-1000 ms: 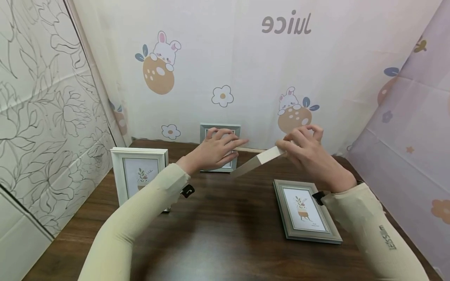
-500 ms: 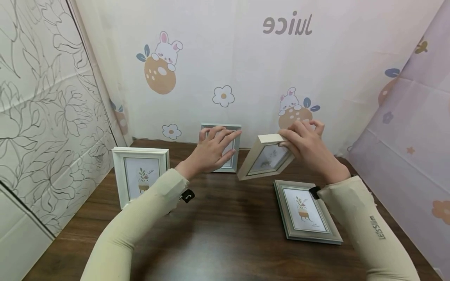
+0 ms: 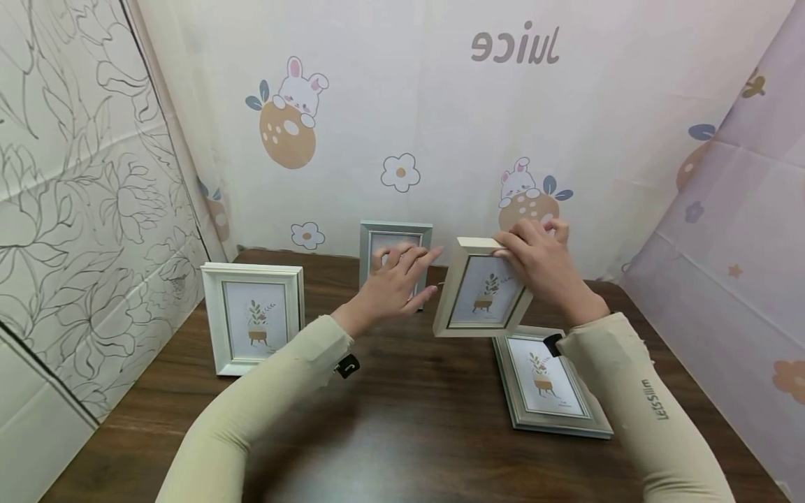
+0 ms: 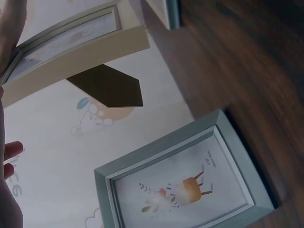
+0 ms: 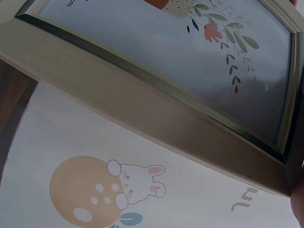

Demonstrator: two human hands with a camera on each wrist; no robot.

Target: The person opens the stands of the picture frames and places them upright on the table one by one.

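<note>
Over dark wood table (image 3: 390, 433), before bunny-print backdrop (image 3: 402, 105), pinching cream picture frame (image 3: 483, 293) by its top with right hand (image 3: 544, 262) at one o'clock, spreading left hand (image 3: 386, 290) before grey-blue picture frame (image 4: 183, 180) at twelve.

A: Place type, quick, what are we seeing?
B: A cloth-draped tabletop nook. A printed backdrop (image 3: 402, 105) is hanging behind, its bunnies (image 3: 298, 96) hugging orange fruit shapes (image 3: 288, 138) and its lettering (image 3: 516, 45) reading "Juice" backwards.
A: Sides?
B: A line-drawn flower panel (image 3: 69, 175) is closing the left; a creased pinkish-lilac sheet (image 3: 723, 230) is covering the right.
A: And below?
B: A dark wood-grain table (image 3: 390, 447) is running between them, some picture frames (image 3: 254, 318) standing and lying on it.
A: So we're tagging home?
B: Decor is leaning homey, but nothing here is settling home versus studio set.
</note>
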